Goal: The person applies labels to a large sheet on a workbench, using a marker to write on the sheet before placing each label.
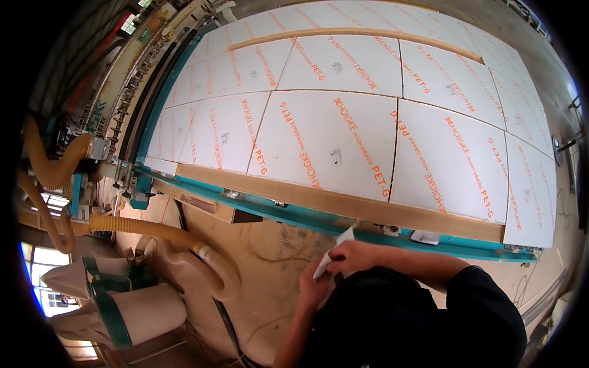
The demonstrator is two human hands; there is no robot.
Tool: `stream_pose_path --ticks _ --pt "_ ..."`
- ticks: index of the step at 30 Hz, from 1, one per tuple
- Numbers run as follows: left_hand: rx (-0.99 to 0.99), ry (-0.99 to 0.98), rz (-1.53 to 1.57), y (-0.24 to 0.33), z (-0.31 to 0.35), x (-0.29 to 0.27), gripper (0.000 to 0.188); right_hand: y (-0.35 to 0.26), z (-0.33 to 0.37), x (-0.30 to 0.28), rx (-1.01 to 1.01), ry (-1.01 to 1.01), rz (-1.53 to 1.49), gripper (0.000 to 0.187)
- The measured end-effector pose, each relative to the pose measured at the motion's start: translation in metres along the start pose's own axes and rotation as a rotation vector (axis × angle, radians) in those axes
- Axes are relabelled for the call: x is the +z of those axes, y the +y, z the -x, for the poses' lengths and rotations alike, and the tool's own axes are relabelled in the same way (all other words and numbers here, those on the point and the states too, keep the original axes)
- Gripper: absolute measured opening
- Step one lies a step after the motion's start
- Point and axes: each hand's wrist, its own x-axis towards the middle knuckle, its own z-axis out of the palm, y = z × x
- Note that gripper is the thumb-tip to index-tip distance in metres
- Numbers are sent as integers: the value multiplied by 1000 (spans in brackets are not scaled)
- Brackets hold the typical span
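Close in front of my body, both hands meet on a small white piece (345,235) that looks like folded paper or a strip of labels. My left hand (313,283) is closed at its lower end. My right hand (354,255) grips it from above, fingers bent round it. Beyond them lies a large white board (319,147) covered in film with orange diagonal print, cut into several rectangular panels. Small printed labels, such as one label (335,156), sit on several panels. Neither hand touches the board.
The board rests on a machine bed with a teal edge rail (294,216). A brown strip (343,202) runs along its near side. Left stand a machine gantry (123,116), yellow ducting hoses (141,227) and dust-collector bags (147,316). Another white item (424,237) lies on the rail.
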Motion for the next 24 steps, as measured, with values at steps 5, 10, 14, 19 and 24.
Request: stream_pose_path --ticks 5,10,14,19,24 --pt "-168 148 93 -1 -41 -18 14 24 -33 -98 87 581 -78 20" --pt "280 223 -163 -15 -65 -33 19 48 -90 -161 144 1016 232 13" --pt "-51 176 24 -16 -74 -44 16 55 -119 -162 214 1052 385 15" --pt "-182 105 120 -35 -95 -67 15 58 -132 -155 220 1131 566 12" --pt "-192 -32 112 -48 -123 -95 12 57 -140 -155 307 1196 561 11"
